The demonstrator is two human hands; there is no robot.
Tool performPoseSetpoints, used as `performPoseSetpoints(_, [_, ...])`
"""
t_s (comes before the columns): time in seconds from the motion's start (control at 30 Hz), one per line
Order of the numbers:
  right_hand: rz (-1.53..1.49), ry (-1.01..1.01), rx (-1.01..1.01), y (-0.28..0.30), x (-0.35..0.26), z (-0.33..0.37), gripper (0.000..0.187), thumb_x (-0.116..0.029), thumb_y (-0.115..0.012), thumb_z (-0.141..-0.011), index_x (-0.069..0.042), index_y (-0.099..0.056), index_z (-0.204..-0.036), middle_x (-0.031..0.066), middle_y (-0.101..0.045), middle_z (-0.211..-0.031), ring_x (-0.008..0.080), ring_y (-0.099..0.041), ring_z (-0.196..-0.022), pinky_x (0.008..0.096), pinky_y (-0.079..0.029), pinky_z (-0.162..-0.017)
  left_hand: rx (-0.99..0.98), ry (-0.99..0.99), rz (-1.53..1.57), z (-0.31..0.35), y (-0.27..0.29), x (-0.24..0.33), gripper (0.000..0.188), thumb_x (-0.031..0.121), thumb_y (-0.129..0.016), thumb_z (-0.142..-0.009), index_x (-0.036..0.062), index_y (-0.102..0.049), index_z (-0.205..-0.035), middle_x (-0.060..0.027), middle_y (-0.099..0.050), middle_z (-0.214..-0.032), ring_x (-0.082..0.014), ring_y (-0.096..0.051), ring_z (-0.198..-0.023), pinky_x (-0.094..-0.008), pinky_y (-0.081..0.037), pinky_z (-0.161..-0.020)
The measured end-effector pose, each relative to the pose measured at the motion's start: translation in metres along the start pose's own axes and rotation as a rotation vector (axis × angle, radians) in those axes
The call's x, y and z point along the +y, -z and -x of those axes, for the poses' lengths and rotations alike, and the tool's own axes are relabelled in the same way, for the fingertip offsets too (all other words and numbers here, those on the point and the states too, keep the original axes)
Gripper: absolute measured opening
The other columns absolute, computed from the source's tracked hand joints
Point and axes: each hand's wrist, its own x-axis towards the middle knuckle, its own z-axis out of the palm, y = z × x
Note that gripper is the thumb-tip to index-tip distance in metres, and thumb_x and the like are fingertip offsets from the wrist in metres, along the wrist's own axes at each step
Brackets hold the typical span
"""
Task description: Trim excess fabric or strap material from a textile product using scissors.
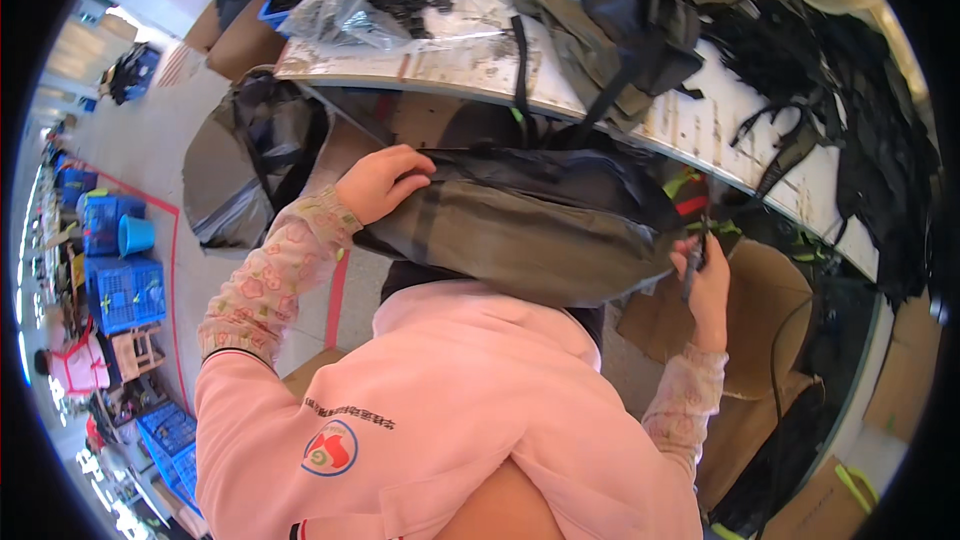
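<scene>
An olive and black bag (530, 230) lies across my lap, below the table edge. My left hand (383, 183) is closed on the bag's upper left end, its fingers curled over the fabric. At the bag's right end is my right hand (708, 285), wrapped around a pair of dark thread snips (693, 265) that point upward. Whether the right fingers also touch the bag, I cannot tell. Patterned sleeve covers reach up both forearms.
On the white, scuffed table (450, 67) are a clear plastic bag (375, 0), another olive bag (610, 25) and heaped black straps (820, 90). A similar bag (255, 160) stands on the floor at left. Open cardboard (760, 310) is by my right arm. Blue crates (125, 290) stand farther left.
</scene>
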Motion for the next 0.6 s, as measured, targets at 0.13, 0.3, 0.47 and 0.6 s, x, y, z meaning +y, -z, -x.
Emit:
performPoseSetpoints(0.13, [-0.013,0.207,-0.038,-0.023,-0.008,-0.017,0.023,-0.001,-0.072,-0.076,-0.003,-0.058,-0.094,-0.0007,-0.06,-0.082,0.0057,-0.05,-0.069,0.0224,-0.042,-0.063,-0.359,0.095,0.056,-0.004,-0.025,-0.027,0.04,0.023,-0.076,-0.074,0.0037,-0.06,-0.105,-0.0146,-0.062,-0.093,-0.0301,-0.06,-0.092,-0.0382,-0.047,-0.082])
performPoseSetpoints(0.3, [0.007,0.073,-0.171,-0.044,0.001,-0.029,0.029,0.0,-0.072,-0.074,-0.001,-0.056,-0.098,0.0071,-0.066,-0.086,0.0148,-0.062,-0.079,0.0273,-0.047,-0.074,-0.45,0.261,0.321,-0.007,-0.028,-0.03,0.034,0.022,-0.07,-0.083,0.0032,-0.062,-0.11,-0.008,-0.064,-0.096,-0.0172,-0.058,-0.094,-0.0291,-0.044,-0.087])
performPoseSetpoints(0.47, [0.009,0.079,-0.138,-0.058,0.027,-0.041,0.029,-0.002,-0.074,-0.074,-0.001,-0.055,-0.096,0.0068,-0.065,-0.084,0.0148,-0.061,-0.077,0.0285,-0.048,-0.072,-0.522,0.361,0.507,-0.013,-0.025,-0.039,0.026,0.015,-0.058,-0.091,0.0009,-0.062,-0.112,-0.0038,-0.064,-0.102,-0.0119,-0.056,-0.095,-0.0268,-0.043,-0.09])
performPoseSetpoints(0.6, [-0.087,0.049,-0.212,-0.051,0.03,-0.047,0.027,-0.002,-0.074,-0.075,-0.004,-0.055,-0.095,0.0007,-0.059,-0.08,0.0076,-0.055,-0.07,0.0224,-0.045,-0.062,-0.55,0.258,0.252,-0.011,-0.03,-0.017,0.015,0.006,-0.07,-0.078,0.0111,-0.067,-0.092,-0.0018,-0.049,-0.08,-0.014,-0.051,-0.071,-0.0295,-0.043,-0.065])
